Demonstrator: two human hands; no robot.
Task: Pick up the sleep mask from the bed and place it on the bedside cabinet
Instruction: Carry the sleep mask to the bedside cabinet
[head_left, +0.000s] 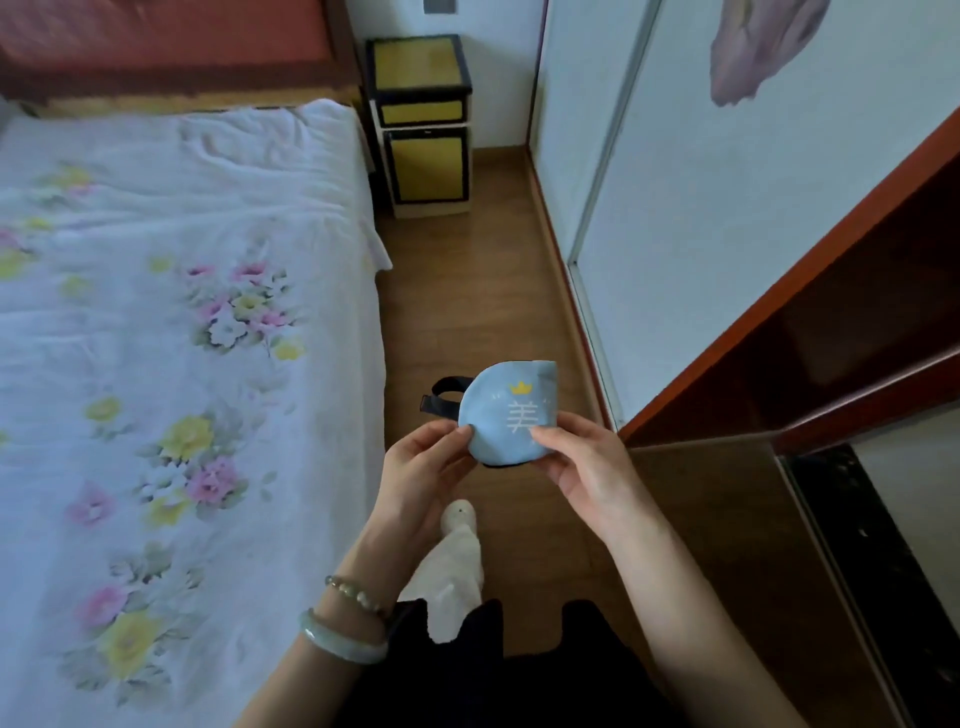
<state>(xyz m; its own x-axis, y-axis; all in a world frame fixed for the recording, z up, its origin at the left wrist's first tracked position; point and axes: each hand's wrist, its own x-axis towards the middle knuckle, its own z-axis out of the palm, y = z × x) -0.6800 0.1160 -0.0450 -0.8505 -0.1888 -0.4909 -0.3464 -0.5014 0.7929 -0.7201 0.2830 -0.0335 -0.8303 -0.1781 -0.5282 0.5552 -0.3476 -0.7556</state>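
Note:
The light blue sleep mask (506, 410), folded, with a yellow crown, a white character and a dark strap sticking out to the left, is held in the air over the wooden floor. My left hand (423, 470) pinches its lower left edge. My right hand (582, 462) pinches its lower right edge. The bed (171, 332) with a white floral sheet lies to the left. The yellow and black bedside cabinet (418, 122) stands ahead at the far end of the aisle, beside the bed's head; its top shows nothing on it.
A narrow wooden-floor aisle (467, 291) runs between the bed and white wardrobe doors (727, 218) on the right. A dark red-brown shelf unit (831, 353) juts in at right. My foot in a white slipper (457, 566) is below the hands.

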